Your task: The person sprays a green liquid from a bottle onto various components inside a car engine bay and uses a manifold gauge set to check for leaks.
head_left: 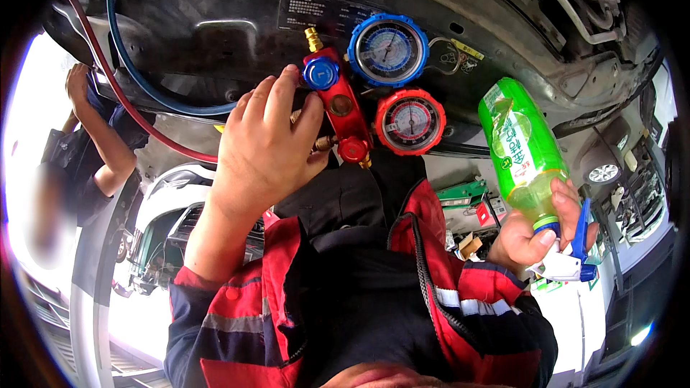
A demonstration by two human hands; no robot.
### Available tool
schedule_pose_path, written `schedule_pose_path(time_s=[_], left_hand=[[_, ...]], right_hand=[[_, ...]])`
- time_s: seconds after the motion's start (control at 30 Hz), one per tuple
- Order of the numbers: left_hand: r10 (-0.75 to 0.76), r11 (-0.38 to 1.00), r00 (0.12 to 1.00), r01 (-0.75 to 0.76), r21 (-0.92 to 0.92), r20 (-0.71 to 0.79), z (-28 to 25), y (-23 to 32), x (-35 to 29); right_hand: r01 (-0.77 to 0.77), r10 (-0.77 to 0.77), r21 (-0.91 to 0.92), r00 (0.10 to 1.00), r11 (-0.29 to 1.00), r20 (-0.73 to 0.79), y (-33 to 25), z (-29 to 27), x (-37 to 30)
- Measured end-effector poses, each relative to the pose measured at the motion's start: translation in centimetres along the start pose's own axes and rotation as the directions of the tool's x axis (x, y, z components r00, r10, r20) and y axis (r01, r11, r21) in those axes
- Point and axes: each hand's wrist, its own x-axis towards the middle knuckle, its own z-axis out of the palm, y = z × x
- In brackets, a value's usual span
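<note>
Manifold (346,123) at curled left hand (264,140), right (523,238) clasping bottle (520,142)

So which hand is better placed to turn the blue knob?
Likely the left hand: it is right beside the blue knob, while the right hand grips the green spray bottle.

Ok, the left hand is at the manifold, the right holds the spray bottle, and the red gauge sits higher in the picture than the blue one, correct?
Not quite: in the head view the blue gauge sits higher than the red gauge. The left hand is at the manifold, and the right hand holds the spray bottle.
</note>
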Motion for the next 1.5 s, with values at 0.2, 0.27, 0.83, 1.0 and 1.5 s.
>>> schedule_pose_path(time_s=[0.2,0.27,0.83,1.0,1.5], left_hand=[[0.002,1.0,1.0,-0.001,0.026,-0.016,0.2,0.2,0.0],[-0.005,0.999,1.0,0.005,0.04,-0.008,0.3,0.3,0.0],[-0.025,0.994,0.999,0.027,0.107,-0.021,0.9,0.9,0.4],[-0.032,0.994,0.999,0.033,0.107,-0.017,0.8,1.2,0.5],[-0.057,0.993,0.998,0.056,0.108,0.002,0.5,1.6,1.0]], right_hand=[[0.018,-0.003,-0.108,0.99,0.994,0.142,0.0,-0.7,0.1],[0.023,-0.007,-0.116,0.991,0.993,0.133,0.1,-0.7,0.0],[0.022,-0.021,-0.017,0.998,1.0,0.06,1.7,-1.7,-0.4],[0.044,-0.043,-0.008,0.995,0.999,0.092,2.0,-2.2,-0.3],[0.04,-0.037,-0.018,0.991,0.999,0.129,2.7,-3.1,-0.3]])
